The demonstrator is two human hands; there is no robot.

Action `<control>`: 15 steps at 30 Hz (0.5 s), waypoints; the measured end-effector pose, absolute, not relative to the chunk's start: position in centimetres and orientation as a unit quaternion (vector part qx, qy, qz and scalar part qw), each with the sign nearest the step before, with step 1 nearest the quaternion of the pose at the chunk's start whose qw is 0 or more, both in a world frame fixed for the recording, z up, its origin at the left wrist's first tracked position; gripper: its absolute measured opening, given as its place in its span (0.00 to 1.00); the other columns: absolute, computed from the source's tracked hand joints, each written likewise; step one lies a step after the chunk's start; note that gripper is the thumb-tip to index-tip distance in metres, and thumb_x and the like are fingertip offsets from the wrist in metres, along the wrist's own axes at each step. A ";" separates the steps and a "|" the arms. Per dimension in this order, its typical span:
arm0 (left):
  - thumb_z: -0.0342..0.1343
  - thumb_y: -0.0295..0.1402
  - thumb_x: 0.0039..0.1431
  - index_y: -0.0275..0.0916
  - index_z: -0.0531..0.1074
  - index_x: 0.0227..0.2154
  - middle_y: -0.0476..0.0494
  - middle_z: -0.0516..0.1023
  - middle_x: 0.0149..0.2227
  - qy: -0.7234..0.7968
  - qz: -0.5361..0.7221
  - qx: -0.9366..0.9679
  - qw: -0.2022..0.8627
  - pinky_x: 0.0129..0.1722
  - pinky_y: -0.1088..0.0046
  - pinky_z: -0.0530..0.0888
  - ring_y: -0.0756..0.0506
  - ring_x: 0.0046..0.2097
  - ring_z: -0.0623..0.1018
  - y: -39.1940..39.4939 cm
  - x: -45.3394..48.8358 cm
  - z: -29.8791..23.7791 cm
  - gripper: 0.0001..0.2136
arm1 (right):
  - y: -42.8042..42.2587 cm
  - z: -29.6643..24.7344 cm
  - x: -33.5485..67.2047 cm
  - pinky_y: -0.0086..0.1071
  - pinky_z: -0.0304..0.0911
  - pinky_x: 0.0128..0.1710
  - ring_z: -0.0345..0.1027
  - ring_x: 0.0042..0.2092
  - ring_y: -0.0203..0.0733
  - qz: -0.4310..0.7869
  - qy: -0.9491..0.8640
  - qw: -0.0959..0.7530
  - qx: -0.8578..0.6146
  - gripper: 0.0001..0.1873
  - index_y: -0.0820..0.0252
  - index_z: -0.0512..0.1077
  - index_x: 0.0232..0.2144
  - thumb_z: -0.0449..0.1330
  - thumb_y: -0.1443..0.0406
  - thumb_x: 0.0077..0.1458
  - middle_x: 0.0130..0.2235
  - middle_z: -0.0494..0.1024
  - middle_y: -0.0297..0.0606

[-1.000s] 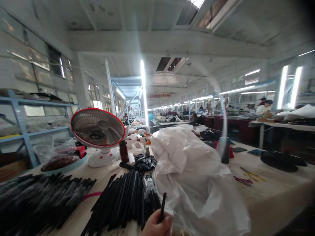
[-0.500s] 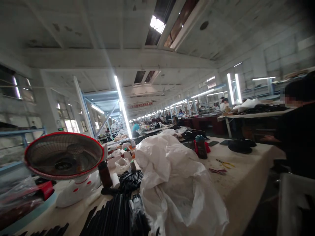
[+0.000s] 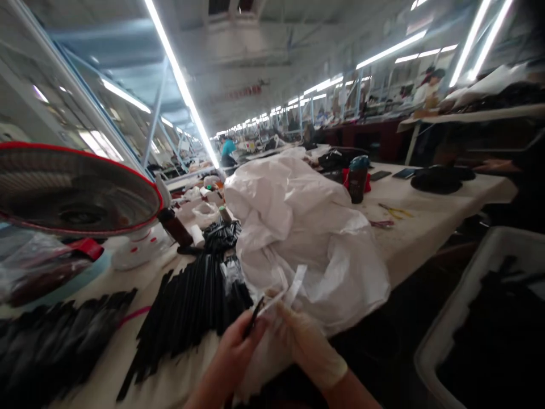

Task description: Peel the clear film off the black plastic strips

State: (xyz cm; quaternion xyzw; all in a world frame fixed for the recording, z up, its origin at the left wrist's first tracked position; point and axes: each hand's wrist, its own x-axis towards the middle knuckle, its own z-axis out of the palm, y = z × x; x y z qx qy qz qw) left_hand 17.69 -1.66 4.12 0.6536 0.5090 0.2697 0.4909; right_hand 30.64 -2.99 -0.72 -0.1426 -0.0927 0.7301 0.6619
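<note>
My left hand, bare, is closed on a slim black strip that stands up between thumb and fingers. Close beside it, my right hand wears a pale thin glove, its fingers curled round a white strip. Motion blur hides where the strips meet. Just beyond both hands lies a large crumpled white plastic sheet or bag. To the left, many black strips lie side by side in a bundle on the table.
A red-rimmed fan stands left, near another row of black strips. A dark bottle, a lidded cup and yellow-handled pliers are on the table. A pale bin with black pieces stands at right.
The view has tilted down and shifted. Both my hands have come into sight with the black and white strips. The co-worker at right has mostly left the view.
</note>
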 end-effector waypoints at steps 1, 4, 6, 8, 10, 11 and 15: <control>0.57 0.55 0.46 0.37 0.78 0.35 0.45 0.77 0.33 0.517 0.265 0.655 0.483 0.38 0.73 0.70 0.44 0.37 0.73 -1.4 17.7 4.1 0.24 | -2.9 -0.8 31.0 0.29 0.67 0.36 0.72 0.31 0.36 0.728 -0.084 0.663 -0.154 0.14 0.61 0.74 0.33 0.70 0.66 0.40 0.29 0.78 0.34; 0.56 0.54 0.46 0.34 0.77 0.34 0.51 0.69 0.24 0.543 0.244 0.633 0.495 0.25 0.78 0.64 0.52 0.25 0.65 -0.8 17.1 4.4 0.25 | -2.5 -1.6 32.1 0.31 0.68 0.35 0.70 0.30 0.35 0.731 -0.048 0.655 -0.185 0.13 0.60 0.73 0.30 0.70 0.67 0.39 0.24 0.73 0.29; 0.58 0.53 0.46 0.34 0.77 0.36 0.51 0.69 0.24 0.554 0.248 0.600 0.521 0.25 0.78 0.63 0.52 0.26 0.65 -0.6 16.3 4.7 0.25 | -2.6 -2.3 33.1 0.29 0.67 0.31 0.66 0.26 0.32 0.738 -0.041 0.641 -0.208 0.12 0.60 0.73 0.30 0.70 0.65 0.40 0.22 0.68 0.25; 0.60 0.49 0.46 0.35 0.76 0.38 0.49 0.73 0.29 0.548 0.265 0.570 0.552 0.30 0.77 0.65 0.50 0.31 0.69 -0.7 15.4 5.3 0.23 | -2.9 -2.5 34.2 0.24 0.62 0.24 0.56 0.20 0.26 0.729 -0.072 0.639 -0.234 0.12 0.61 0.74 0.31 0.68 0.61 0.44 0.20 0.60 0.23; 0.63 0.46 0.44 0.35 0.75 0.39 0.48 0.74 0.30 0.534 0.280 0.544 0.584 0.32 0.76 0.66 0.49 0.33 0.70 -0.9 14.7 6.0 0.22 | -3.3 -2.1 35.4 0.21 0.54 0.19 0.47 0.19 0.24 0.684 -0.135 0.662 -0.275 0.12 0.62 0.74 0.32 0.66 0.59 0.47 0.21 0.59 0.24; 0.63 0.46 0.43 0.35 0.75 0.39 0.49 0.74 0.29 0.528 0.279 0.530 0.602 0.30 0.77 0.65 0.50 0.31 0.70 -1.0 14.4 6.3 0.23 | -3.4 -1.6 35.7 0.21 0.51 0.19 0.47 0.20 0.25 0.650 -0.177 0.674 -0.303 0.13 0.61 0.75 0.34 0.65 0.59 0.48 0.23 0.61 0.25; 0.66 0.43 0.41 0.33 0.75 0.36 0.56 0.65 0.17 0.500 0.230 0.477 0.685 0.20 0.80 0.56 0.56 0.20 0.61 -1.4 14.3 7.4 0.21 | -3.7 0.6 35.1 0.26 0.56 0.26 0.53 0.25 0.31 0.531 -0.420 0.620 -0.396 0.25 0.52 0.71 0.48 0.67 0.63 0.44 0.26 0.66 0.27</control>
